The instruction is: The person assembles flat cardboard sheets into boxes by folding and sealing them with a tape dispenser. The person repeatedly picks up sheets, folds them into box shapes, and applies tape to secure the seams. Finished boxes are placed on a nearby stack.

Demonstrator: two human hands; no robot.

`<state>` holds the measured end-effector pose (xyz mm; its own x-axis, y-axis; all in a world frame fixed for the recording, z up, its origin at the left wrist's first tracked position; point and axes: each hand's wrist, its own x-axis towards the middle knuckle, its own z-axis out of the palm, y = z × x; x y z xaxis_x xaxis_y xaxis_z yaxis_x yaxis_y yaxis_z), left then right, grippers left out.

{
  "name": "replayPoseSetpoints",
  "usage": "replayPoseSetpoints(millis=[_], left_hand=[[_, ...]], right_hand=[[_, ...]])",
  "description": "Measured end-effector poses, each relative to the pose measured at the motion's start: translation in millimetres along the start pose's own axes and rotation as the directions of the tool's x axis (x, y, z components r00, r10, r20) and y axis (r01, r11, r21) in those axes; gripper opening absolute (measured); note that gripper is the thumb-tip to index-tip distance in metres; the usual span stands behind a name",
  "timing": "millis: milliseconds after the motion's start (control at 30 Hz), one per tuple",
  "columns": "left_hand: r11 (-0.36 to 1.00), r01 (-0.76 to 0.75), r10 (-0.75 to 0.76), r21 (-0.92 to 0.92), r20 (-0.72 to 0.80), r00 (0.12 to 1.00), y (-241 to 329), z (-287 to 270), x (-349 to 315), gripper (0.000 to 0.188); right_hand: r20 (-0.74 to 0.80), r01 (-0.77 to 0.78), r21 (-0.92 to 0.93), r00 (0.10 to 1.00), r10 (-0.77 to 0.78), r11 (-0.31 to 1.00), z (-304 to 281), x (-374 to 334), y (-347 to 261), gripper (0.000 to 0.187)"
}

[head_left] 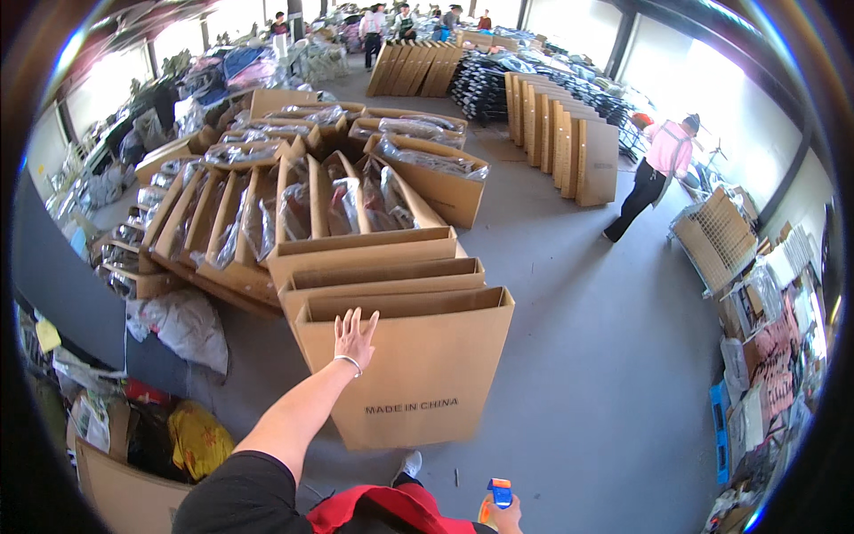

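Note:
My left hand (355, 336) reaches forward with its fingers spread, at the top edge of the nearest tall, narrow cardboard box (414, 374). This box stands upright with its top uncovered, and dark printing runs across its front. Just behind it stand a second cardboard box (391, 279) and a third cardboard box (365, 252), also uncovered at the top. Low at the right, my right hand (507, 516) is closed around a blue and orange tape dispenser (500, 490), partly cut off by the lower edge.
Farther left, several cardboard boxes (222, 214) hold plastic-wrapped items. A person (663, 165) in a pink top walks at the right, beside a row of flat cartons (596, 165). Bags (200, 436) and scrap lie at the lower left; stacked cardboard and a blue pallet (719, 436) line the right.

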<state>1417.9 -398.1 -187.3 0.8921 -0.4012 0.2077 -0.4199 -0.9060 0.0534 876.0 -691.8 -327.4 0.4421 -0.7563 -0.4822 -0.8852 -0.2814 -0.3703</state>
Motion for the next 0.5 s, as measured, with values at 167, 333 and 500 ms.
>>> replayPoseSetpoints(millis=[167,333,500], left_hand=[[0.982,0.014,0.001,-0.187,0.079,0.997,-69,-40,-102,0.083],[0.984,0.140,-0.112,-0.112,0.228,0.967,-195,-37,-341,0.062],[0.763,0.646,-0.470,0.027,0.709,0.525,-322,-76,-655,0.056]], right_hand=[[0.286,0.085,-0.116,0.957,-0.049,0.990,25,-37,24,0.084],[0.372,0.307,-0.278,0.908,-0.192,0.910,72,-93,28,0.089],[0.256,0.386,-0.148,0.904,-0.342,0.911,132,-169,54,0.095]])
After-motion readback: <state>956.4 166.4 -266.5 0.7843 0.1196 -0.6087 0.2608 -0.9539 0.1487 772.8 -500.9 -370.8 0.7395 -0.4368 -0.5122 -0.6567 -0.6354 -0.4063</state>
